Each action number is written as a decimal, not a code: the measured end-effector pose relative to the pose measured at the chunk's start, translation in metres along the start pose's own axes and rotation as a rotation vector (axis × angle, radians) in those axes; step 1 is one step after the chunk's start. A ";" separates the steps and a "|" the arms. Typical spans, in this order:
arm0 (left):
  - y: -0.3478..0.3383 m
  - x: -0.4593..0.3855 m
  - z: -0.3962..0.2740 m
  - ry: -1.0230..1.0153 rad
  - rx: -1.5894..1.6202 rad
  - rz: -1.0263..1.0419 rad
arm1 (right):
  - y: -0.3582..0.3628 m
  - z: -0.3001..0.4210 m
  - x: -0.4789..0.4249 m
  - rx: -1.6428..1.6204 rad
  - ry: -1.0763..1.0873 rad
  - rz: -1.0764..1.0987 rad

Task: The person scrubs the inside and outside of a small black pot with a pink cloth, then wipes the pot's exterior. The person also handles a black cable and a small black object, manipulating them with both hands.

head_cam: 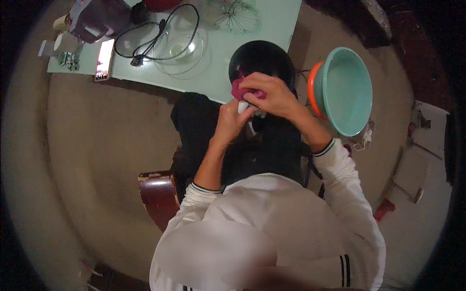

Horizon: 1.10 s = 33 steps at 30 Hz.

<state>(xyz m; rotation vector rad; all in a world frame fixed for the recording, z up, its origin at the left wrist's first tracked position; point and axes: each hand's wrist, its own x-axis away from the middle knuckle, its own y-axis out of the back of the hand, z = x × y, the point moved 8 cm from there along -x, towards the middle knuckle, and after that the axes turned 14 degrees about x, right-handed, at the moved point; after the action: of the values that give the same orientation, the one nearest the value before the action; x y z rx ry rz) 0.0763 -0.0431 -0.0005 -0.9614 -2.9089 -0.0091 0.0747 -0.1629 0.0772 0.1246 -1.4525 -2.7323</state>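
Note:
My left hand is closed round a white object whose kind I cannot tell, above my lap. Against its upper end, my right hand grips a crumpled magenta cloth. The two hands are close together, and the fingers hide much of what they hold. Just beyond them lies a round black pan or bowl at the table's near right corner. Part of its near rim is behind my right hand.
The glass-topped table bears a black power cable, a clear glass bowl, a lit phone and a wire-like round rack. Right of it stand a turquoise basin and an orange one. A wooden chair arm is at my left.

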 end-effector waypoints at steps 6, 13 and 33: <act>-0.007 -0.003 -0.013 -0.080 0.090 0.010 | 0.046 -0.005 0.030 0.326 0.246 0.374; -0.007 -0.004 -0.015 0.024 0.089 0.018 | 0.102 -0.021 -0.005 0.283 0.087 0.119; -0.005 0.001 -0.009 -0.027 -0.013 -0.092 | 0.080 -0.120 0.010 0.432 -0.499 -0.033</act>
<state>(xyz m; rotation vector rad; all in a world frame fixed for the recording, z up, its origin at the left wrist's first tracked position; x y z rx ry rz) 0.0730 -0.0465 0.0088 -0.8355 -2.9784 -0.0215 0.0756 -0.3076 0.0758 -0.5626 -2.1601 -2.5321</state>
